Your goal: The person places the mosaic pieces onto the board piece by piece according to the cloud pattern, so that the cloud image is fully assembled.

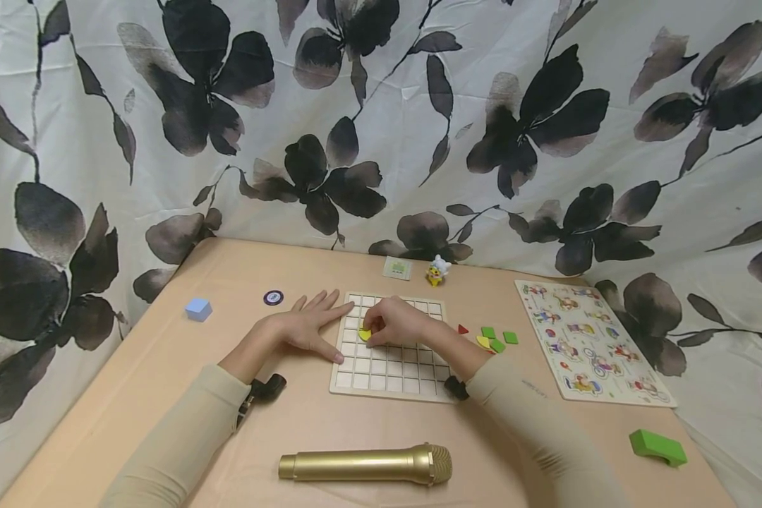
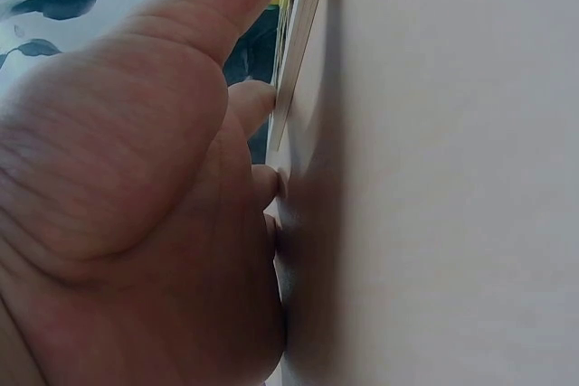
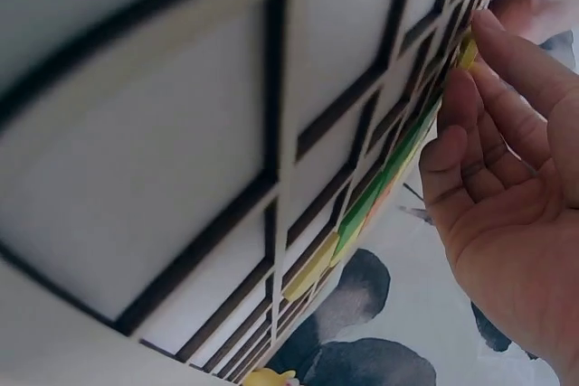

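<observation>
Setting: tan table (image 1: pixel 165 381) against a white drape printed with dark flowers (image 1: pixel 381 106).

Grid board (image 1: pixel 390 367): pale wood, square cells, centre of the table. Looks stiff and flat.

Yellow piece (image 1: pixel 365 334): small flat shape on the board's left part, under the right hand's fingertips. Judged light, thin and rigid, likely to slide on the smooth wood; best pinched by its edges.

Right hand (image 1: pixel 396 321): fingers curled down onto the yellow piece, apparently pinching it.

Left hand (image 1: pixel 307 324): flat, fingers straight and spread, resting on the table and the board's left edge, steadying it; holds nothing.

Loose pieces (image 1: pixel 492 339): green, yellow and red, just right of the board.

Picture puzzle (image 1: pixel 587 342): far right.

Gold microphone (image 1: pixel 368 464): near edge, lying on its side.

Also present: blue cube (image 1: pixel 198 309) at left, green block (image 1: pixel 657 447) at near right, small toy figure (image 1: pixel 437 271) at far side.
</observation>
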Tool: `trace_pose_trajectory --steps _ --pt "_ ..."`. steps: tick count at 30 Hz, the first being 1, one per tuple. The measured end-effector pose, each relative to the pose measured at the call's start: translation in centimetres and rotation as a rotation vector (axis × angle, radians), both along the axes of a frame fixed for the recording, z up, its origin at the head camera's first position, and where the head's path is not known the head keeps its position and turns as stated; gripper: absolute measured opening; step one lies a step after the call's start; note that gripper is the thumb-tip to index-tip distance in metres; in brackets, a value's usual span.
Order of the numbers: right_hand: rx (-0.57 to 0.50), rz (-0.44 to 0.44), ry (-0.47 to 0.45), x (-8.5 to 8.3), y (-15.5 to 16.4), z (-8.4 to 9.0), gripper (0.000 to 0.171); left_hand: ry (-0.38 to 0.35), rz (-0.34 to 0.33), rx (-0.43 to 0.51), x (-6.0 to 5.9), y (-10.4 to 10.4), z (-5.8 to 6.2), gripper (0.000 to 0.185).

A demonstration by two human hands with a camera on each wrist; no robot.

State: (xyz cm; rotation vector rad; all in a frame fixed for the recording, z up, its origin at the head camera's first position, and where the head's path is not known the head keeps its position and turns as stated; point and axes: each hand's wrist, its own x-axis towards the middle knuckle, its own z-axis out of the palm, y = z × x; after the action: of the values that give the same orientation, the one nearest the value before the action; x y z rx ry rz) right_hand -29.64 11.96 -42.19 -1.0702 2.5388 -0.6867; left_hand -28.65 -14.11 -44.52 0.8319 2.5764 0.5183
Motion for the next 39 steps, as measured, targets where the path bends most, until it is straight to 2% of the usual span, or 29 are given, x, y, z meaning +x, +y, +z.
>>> trace_pose_trajectory --steps 6,19,24,28,32,35,39 --pt "0.032 -0.040 0.029 0.2 0.0 -0.3 0.018 0.000 -0.001 0.009 -0.2 0.0 -0.1 0.115" --pt "0.032 -0.052 0.046 0.3 -0.1 -0.3 0.014 0.001 -0.001 0.003 0.0 0.1 0.0 0.116" --pt "0.018 -0.077 0.084 0.7 0.5 0.4 0.017 0.001 -0.005 0.010 -0.1 0.1 -0.1 0.116" --pt "-0.094 -0.126 0.127 1.1 2.7 2.0 0.021 0.006 -0.005 0.011 -0.2 0.2 -0.1 0.116" --pt "-0.202 -0.225 0.155 1.4 6.4 3.4 0.030 0.006 -0.004 0.023 -0.2 0.2 -0.1 0.117" --pt "-0.212 -0.318 0.154 1.4 9.5 3.7 0.040 0.001 -0.003 0.031 -0.1 0.2 -0.1 0.118" --pt "-0.156 -0.386 0.149 1.0 13.4 3.5 0.046 0.001 0.002 0.040 -0.1 0.1 -0.3 0.119"
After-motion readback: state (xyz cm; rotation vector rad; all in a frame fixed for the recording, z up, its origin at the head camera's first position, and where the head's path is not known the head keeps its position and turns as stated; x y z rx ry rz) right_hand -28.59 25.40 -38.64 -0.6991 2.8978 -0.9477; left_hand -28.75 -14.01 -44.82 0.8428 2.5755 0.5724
